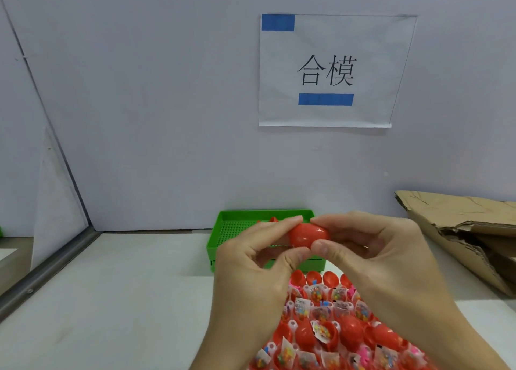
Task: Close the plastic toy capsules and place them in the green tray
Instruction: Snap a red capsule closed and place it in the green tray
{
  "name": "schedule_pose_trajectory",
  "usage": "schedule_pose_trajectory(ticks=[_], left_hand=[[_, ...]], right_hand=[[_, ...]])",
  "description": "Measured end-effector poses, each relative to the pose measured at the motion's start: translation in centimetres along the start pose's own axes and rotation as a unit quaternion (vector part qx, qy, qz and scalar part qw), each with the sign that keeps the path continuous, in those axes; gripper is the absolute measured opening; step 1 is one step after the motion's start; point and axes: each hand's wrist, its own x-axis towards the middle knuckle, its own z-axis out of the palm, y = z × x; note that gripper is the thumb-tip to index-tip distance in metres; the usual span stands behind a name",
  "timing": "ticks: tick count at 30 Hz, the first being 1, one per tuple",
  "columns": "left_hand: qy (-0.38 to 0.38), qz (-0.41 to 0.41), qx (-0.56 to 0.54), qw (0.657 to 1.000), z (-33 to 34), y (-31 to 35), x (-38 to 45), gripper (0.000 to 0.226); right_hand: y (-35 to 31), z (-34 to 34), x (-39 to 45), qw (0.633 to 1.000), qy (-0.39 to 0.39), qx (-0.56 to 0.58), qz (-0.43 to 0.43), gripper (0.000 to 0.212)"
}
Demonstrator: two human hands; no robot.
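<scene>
A red egg-shaped plastic capsule [307, 235] is held in the air between both hands, just in front of the green tray [237, 230]. My left hand [251, 280] pinches its left end with thumb and forefinger. My right hand [391, 263] pinches its right end the same way. The two halves look joined. Inside the tray lies at least one red capsule [272, 219], mostly hidden by my fingers. Below my hands lies a heap of open red capsules [329, 330] with small packets of toys in them.
The tray stands against the white back wall, under a paper sign [326, 71]. A torn cardboard box [469, 235] lies at the right. A metal rail [44, 272] runs along the left side of the white tabletop [111, 300].
</scene>
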Motion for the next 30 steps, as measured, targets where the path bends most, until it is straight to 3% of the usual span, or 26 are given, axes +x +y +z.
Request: schedule_pose_trajectory(ticks=[4,7,10,13,15,17,23,30], left_hand=[[-0.022,-0.016,-0.018,0.999,-0.2,-0.2,0.2,0.033],[-0.034,-0.017,-0.059,0.998,-0.1,-0.2,0.2,0.029],[-0.051,0.001,-0.034,0.998,0.1,-0.3,-0.1,0.033],[-0.075,0.054,0.079,0.993,0.1,-0.5,-0.3,0.046],[-0.049,0.107,0.179,0.977,0.2,-0.4,-0.3,0.056],[-0.013,0.159,0.218,0.963,0.4,-0.4,-0.2,0.052],[0.057,0.208,0.226,0.950,1.0,-1.2,-0.5,0.046],[0.072,0.215,0.214,0.950,1.4,-1.8,-0.5,0.048]], right_hand=[[-0.1,0.1,-0.1,1.000,-0.006,0.021,0.016,0.026],[0.5,0.1,0.1,0.986,-0.039,0.124,0.100,0.038],[1.0,0.4,0.2,0.961,-0.053,0.229,0.147,0.050],[1.4,0.4,0.2,0.972,-0.037,0.184,0.142,0.048],[1.5,0.4,0.2,0.980,-0.031,0.149,0.131,0.042],[1.4,0.7,0.0,0.979,-0.045,0.154,0.126,0.035],[1.8,1.6,-0.2,0.974,-0.031,0.193,0.118,0.038],[1.6,1.7,-0.3,0.973,-0.026,0.205,0.107,0.038]])
